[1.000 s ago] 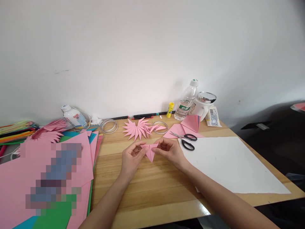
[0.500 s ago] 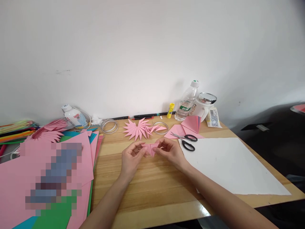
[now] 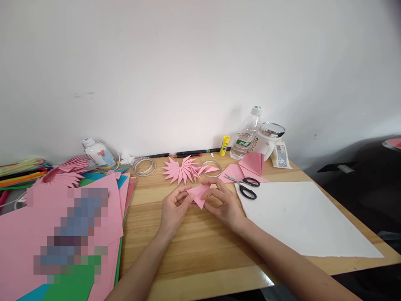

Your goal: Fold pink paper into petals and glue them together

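A small piece of folded pink paper (image 3: 198,194) is held up between my hands, above the wooden table. My left hand (image 3: 176,205) pinches its left side between thumb and fingers. At the right side, the fingers of my right hand (image 3: 223,205) are curled about the paper's edge, with the thumb low beside its pointed lower end. Just behind lies a fan of joined pink folded pieces (image 3: 180,169). Loose pink folded pieces (image 3: 211,169) lie next to it, by a ring-shaped roll.
Black-handled scissors (image 3: 248,191) lie partly on a white sheet (image 3: 307,221) at the right. Pink and coloured paper (image 3: 109,217) is stacked at the left. Along the wall stand a glue stick (image 3: 224,146), a water bottle (image 3: 244,136) and a white mug (image 3: 266,140).
My right hand has shifted its grip, its fingers lifting and its thumb moving lower. The pink paper has tilted, its point now lower and further right. My left hand keeps its pinch.
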Available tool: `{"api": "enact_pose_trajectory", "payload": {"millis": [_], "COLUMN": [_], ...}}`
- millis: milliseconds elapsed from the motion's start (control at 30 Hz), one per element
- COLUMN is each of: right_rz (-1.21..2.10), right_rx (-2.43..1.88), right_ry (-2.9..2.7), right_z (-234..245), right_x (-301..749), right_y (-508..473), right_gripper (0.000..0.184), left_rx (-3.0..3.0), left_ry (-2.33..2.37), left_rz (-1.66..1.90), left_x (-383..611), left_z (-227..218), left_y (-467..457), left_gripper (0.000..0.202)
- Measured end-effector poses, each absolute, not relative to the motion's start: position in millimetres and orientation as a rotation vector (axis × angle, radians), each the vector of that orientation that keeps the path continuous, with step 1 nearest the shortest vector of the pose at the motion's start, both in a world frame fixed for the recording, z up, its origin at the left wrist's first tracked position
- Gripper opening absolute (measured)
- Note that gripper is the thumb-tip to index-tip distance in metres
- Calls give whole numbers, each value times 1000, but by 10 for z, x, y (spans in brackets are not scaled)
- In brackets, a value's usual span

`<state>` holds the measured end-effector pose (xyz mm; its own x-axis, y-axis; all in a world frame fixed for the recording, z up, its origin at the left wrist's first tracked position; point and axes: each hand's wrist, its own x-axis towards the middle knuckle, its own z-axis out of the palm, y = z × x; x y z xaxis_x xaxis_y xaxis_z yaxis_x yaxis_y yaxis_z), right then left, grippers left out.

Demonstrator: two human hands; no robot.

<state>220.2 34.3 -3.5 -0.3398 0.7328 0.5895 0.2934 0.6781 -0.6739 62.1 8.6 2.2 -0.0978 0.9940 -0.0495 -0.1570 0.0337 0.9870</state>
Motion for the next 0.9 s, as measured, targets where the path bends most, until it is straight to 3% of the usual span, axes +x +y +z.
{"api": "enact_pose_trajectory", "payload": {"millis": [200,467,700,900], "right_rz": [576,610,1002,1054], "right_rx": [-801,-838,-877,-909], "right_ry": [-1938,-1887,-1701,-1622], "right_z": [-52,-31,-83,-160], "right_x": [2190,2185,2169,2170], "right_y": [361,349,370,410], "right_gripper": [25,22,26,28], "left_rx": [984,997,897,985], "left_ry": [1186,1218,1150,1144], "left_rz": [1342,1386,1443,1264], "left_x": [600,600,601,629], "left_z": [27,36,-21,9], "left_y": [101,100,114,87], "left_gripper": [36,26,23,27]}}
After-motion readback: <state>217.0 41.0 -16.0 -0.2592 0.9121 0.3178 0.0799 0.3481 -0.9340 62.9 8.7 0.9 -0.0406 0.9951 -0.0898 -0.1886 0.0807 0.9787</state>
